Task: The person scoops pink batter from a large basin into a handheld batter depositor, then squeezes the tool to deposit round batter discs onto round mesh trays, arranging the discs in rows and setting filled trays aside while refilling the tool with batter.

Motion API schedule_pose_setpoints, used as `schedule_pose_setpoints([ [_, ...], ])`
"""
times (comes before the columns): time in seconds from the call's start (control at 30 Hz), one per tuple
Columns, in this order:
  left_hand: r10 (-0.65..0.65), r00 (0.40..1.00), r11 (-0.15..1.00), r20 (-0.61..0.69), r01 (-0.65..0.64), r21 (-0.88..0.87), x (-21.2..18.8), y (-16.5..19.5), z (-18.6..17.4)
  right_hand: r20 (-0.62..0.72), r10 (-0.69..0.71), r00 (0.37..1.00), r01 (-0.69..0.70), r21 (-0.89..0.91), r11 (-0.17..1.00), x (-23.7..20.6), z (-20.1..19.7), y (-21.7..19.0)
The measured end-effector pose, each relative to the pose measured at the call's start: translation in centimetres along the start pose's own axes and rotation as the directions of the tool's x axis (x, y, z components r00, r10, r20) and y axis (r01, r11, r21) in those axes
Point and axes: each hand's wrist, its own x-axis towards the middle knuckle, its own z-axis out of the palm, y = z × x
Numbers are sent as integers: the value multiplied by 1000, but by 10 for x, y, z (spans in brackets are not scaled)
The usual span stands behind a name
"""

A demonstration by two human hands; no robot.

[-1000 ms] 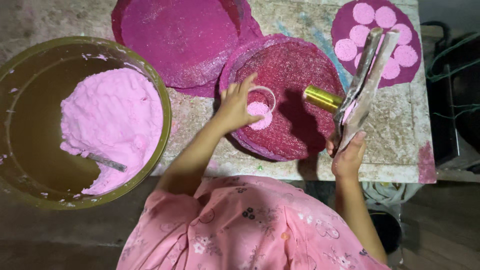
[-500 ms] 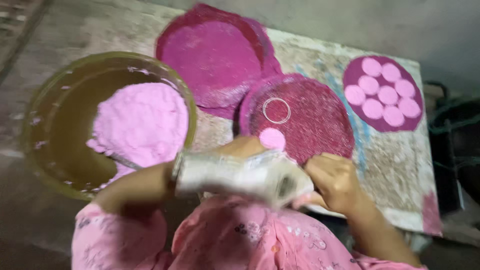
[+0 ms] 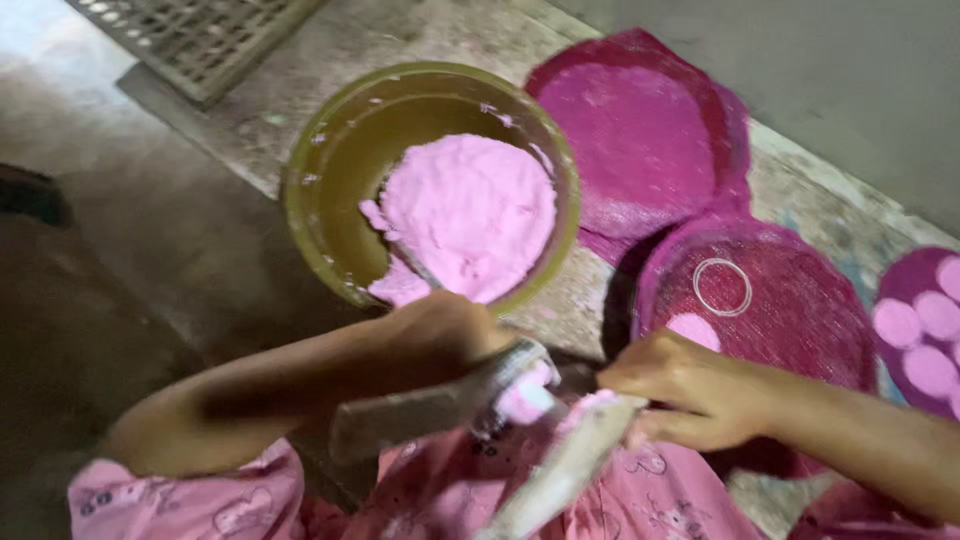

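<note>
The flat press (image 3: 480,405), a two-leaved grey tool smeared with pink, now sits low in front of the person's lap, where a second ago it was held up closed at the right edge of the surface. Its leaves are parted and a lump of pink dough (image 3: 525,400) shows between them, so a fresh piece looks to be going in for flattening. The left hand (image 3: 440,335) is wrapped around one leaf; the right hand (image 3: 690,390) pinches the end of the other leaf (image 3: 570,470). Just beyond, the magenta mat (image 3: 800,320) carries a thin ring (image 3: 722,287) and one pressed pink disc (image 3: 695,330), the left hand no longer on it. Farther left stands the large bowl (image 3: 330,200) of pink dough (image 3: 470,215), farther right a mat of finished discs (image 3: 925,325).
</note>
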Motion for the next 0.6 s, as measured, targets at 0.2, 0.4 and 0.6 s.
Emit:
schedule_pose_setpoints([
  [0.2, -168, 982, 712, -89, 59, -699, -77, -95, -45, -147, -216, 965, 58, -686, 725, 30, -45, 14],
  [0.4, -160, 968, 341, -193, -130, -931, -62, -121, -8, -145, -311, 939, -141, -989, 37, 85, -91, 56],
  [0.6, -631, 659, 637, -410, 139, -758, -63, -113, -15, -488, 485, 726, -610, -131, 781, 179, -11, 112],
])
